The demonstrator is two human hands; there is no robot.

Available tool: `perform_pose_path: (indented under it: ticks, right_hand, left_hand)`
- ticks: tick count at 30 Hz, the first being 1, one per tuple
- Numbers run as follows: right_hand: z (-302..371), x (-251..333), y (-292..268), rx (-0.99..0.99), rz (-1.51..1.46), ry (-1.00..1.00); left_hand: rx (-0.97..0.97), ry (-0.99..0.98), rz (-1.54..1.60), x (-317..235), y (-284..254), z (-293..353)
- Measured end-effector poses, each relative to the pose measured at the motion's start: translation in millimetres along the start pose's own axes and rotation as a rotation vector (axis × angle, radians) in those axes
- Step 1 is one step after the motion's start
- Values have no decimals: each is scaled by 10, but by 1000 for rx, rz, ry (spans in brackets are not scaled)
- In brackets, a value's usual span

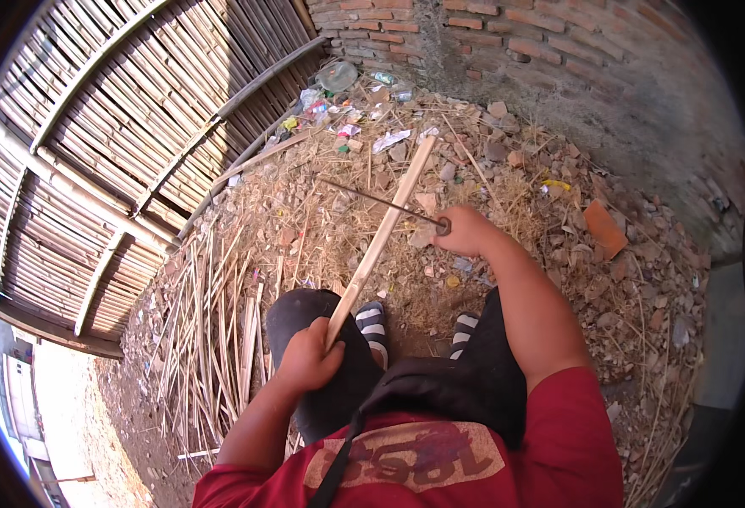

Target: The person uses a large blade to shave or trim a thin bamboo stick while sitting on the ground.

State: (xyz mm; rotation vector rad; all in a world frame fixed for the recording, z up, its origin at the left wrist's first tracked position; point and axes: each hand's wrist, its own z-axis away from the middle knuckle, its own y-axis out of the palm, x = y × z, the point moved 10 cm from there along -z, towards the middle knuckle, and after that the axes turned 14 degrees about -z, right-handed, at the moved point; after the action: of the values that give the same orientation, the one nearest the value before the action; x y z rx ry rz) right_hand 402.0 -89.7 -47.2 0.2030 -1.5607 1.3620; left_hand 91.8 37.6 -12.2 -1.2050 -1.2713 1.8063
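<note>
My left hand (310, 356) is closed around the lower end of a long, flat, pale bamboo strip (379, 241), above my left knee. The strip slants up and away to the right. In my right hand (465, 231) is the handle of a long, thin, dark-bladed knife (364, 196). Its blade points left and crosses the strip above its middle. Whether the edge touches the strip cannot be made out. The fingers of my right hand wrap the handle and hide most of it.
Loose bamboo strips (207, 339) lie piled left of my legs. Rubble and dry shavings (516, 182) cover the ground, with litter (338, 110) farther off. A bamboo-slat panel (135, 110) stands at left, a brick wall (550, 51) at the back. An orange tile piece (604, 229) lies right.
</note>
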Motion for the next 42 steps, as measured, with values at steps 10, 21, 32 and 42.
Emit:
perform_pose_path:
  ticks: [10,21,32,42]
  right_hand:
    - [204,657,459,76,240,-338]
    - [146,476,458,84,124,-157]
    - [131,402,281,-50,-79,-142]
    - [134,363,112,-153,-90,-100]
  left_hand:
    - [-20,-12,-68,-26,38,-9]
    - [-45,3,-16,-20,-1,0]
    - [-144,-58,62,131,-17,33]
    - [-56,-19,40,26,-39,-14]
